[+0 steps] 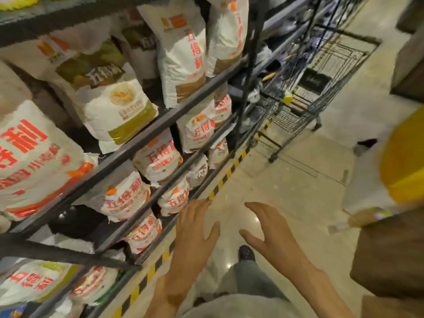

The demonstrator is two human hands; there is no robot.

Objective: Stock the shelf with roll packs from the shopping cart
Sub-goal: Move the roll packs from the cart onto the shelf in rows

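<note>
Evidently between loads: both hands, left [195,228] and right [270,230], hang spread and empty; the shopping cart [321,88] stands well ahead, beside the shelf [146,136].

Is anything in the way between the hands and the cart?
Nothing visible. Both hands, left and right, are open and empty. Only bare floor lies between them and the cart farther along the shelf.

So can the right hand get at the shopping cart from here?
Probably not yet. The right hand is open and holds nothing, but the shopping cart stands well up the aisle; bare floor lies between.
</note>
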